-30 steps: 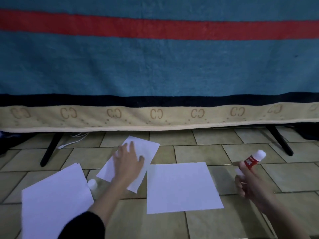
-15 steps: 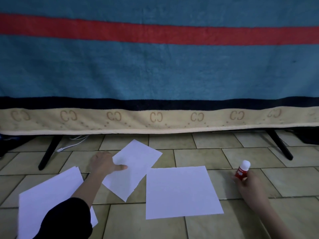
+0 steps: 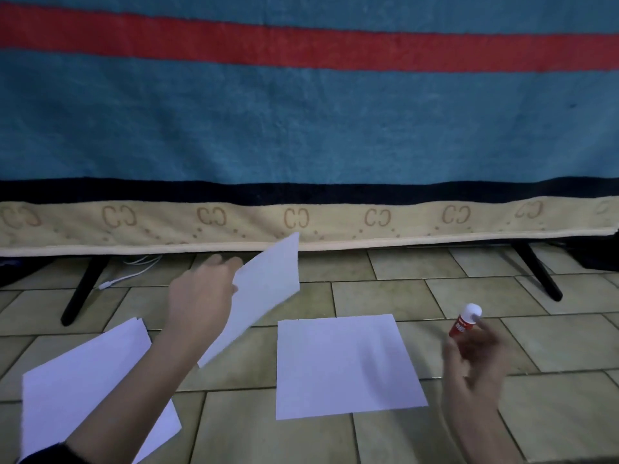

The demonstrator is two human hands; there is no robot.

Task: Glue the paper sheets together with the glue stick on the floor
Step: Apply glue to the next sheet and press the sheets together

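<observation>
Head view of the gluing task on the tiled floor (image 3: 418, 289); the left hand (image 3: 201, 296) pinches one edge of a paper sheet (image 3: 264, 289), which is lifted off the tiles and tilted, its far corner raised against the border of the striped blanket (image 3: 301, 128); the right hand (image 3: 475, 370), blurred, holds the red glue stick (image 3: 465, 321) upright in a closed grip, white end uppermost, whether capped cannot be told; a second sheet (image 3: 345, 363) lies flat on the floor between the two hands, apart from both; a loose stack of further sheets (image 3: 83, 390) lies at the near left, partly hidden by the left forearm; a white cable (image 3: 130, 272) and two black stand legs (image 3: 80, 289) sit at the blanket's foot; judged step: bringing the sheet to be joined toward the flat one, with no glue visibly applied to either; judged next move: the stick must meet paper, either on the flat sheet or on the lifted one once laid down, after which the lifted sheet has to be squared over the flat one and pressed down; risk: held by one edge only, the sheet may sag or land askew
</observation>
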